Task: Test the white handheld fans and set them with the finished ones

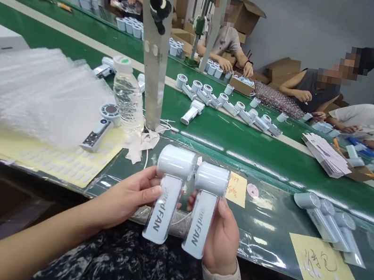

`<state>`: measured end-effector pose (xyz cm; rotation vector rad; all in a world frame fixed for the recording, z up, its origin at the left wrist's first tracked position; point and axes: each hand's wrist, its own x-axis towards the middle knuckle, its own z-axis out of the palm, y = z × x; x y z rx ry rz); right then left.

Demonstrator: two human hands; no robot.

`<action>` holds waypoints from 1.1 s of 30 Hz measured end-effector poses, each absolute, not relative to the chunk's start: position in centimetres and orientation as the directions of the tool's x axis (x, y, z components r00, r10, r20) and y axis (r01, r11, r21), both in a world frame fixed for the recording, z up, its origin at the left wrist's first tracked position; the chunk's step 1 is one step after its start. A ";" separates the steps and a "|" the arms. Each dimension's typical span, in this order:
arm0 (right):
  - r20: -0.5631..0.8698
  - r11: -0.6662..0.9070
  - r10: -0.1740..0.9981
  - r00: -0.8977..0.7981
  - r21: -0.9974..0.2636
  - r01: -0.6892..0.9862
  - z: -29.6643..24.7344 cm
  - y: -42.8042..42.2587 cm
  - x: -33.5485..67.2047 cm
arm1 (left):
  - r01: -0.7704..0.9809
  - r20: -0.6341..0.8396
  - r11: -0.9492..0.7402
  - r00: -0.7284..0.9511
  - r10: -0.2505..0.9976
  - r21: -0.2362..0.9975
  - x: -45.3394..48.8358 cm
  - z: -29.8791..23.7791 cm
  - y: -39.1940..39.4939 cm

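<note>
My left hand [130,197] grips a white handheld fan [168,194] by its handle, upright, with "FAN" lettering on a film wrap. My right hand [224,237] holds a second identical fan [204,210] right beside it, the two almost touching. Both are held over my lap at the near edge of the green table [267,220]. A pale watch strap sits on my right wrist.
A stack of clear plastic bags [30,90], a fan on a yellow sheet [101,128] and a water bottle [128,94] lie left. Three bagged fans [328,218] and a yellow note [320,266] sit right. More fans [229,104] ride the green belt; other people work behind it.
</note>
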<state>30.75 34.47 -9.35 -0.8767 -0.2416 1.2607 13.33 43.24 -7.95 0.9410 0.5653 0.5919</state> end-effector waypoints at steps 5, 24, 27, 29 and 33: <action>-0.314 -0.017 0.908 0.278 -0.691 -0.723 -9.1 34.8 30.4 | -0.170 -0.133 0.364 0.728 0.673 0.916 13.4 -7.4 43.3; 0.415 0.407 0.908 0.059 -0.906 0.117 -7.9 32.3 32.2 | 0.026 0.343 -0.605 0.805 0.484 0.795 11.9 -6.0 44.6; 0.393 0.370 0.907 0.152 -0.915 0.158 -6.9 30.2 33.7 | -0.149 0.292 -0.324 0.841 0.456 0.934 10.9 -4.2 45.1; 0.395 0.391 0.887 0.240 -0.918 0.067 -6.4 29.3 34.5 | -0.319 0.337 -0.123 0.801 0.495 0.940 10.4 -3.1 45.3; 0.334 0.354 0.901 0.277 -0.935 -0.026 -5.8 30.7 35.0 | -0.360 0.241 -0.036 0.544 0.804 0.932 11.2 -3.0 45.9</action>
